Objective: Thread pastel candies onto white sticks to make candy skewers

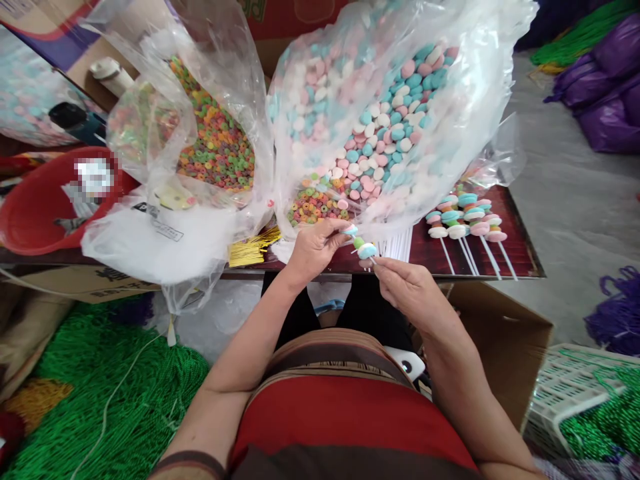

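Observation:
My right hand (413,287) pinches the lower end of a white stick threaded with candies. On it sit blue-and-white marshmallow-like discs (367,251) and a green ring candy (358,243). At the stick's upper end, my left hand (314,250) is closed, pinching a blue, white and pink disc (350,229); whether the stick passes through it, I cannot tell. Just beyond my hands lie loose ring candies (317,202) and a large plastic bag (480,80) of pink, white and blue discs (383,143). White sticks (395,248) lie under my hands' level on the table.
Filled candy skewers (463,217) lie at the right of the dark red table (525,250). Yellow ties (255,247), a bag of ring candies (215,140) and a red basin (30,207) stand left. An open carton (495,333) and white crate (545,400) are lower right.

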Tool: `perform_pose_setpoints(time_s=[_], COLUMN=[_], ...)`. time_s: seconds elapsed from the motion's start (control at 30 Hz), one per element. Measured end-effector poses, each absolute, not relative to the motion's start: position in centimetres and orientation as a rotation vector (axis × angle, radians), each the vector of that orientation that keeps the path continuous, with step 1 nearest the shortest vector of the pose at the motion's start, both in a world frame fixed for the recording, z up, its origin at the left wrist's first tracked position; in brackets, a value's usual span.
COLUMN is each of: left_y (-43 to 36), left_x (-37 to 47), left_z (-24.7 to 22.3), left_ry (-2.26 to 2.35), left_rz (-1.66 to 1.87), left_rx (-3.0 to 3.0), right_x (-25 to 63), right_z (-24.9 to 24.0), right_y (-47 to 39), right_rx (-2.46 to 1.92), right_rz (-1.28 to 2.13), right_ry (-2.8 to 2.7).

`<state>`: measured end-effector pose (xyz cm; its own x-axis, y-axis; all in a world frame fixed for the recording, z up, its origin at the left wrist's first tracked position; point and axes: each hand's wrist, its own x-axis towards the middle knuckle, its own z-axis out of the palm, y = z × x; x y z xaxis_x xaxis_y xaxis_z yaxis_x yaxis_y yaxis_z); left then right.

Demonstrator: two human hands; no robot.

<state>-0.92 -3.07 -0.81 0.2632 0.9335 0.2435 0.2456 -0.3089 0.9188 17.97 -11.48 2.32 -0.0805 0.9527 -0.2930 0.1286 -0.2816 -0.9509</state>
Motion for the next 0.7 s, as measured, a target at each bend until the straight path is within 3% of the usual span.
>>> perform_pose_setpoints(time_s=[0.27, 0.47, 0.7], left_y=[-5.7, -1.2, 5.1], left_x=[-0.1, -1.0, 2.1], left_z=[-2.1, -1.3, -2.4], left_ry=[1.019, 1.271, 1.522], left_rz=[1.124, 1.181, 0.581], left_rx=[1.525, 1.645, 2.233], right_x=[15.9, 17.0, 17.1], right_z=[-1.5, -1.4, -1.2], right_y=[-10.2, -10.4, -10.9], right_rx=[-1.474, -1.344, -1.317], right_rz=[1.332, 1.306, 1.299], right_ry=[-1.116, -0.766, -0.731])
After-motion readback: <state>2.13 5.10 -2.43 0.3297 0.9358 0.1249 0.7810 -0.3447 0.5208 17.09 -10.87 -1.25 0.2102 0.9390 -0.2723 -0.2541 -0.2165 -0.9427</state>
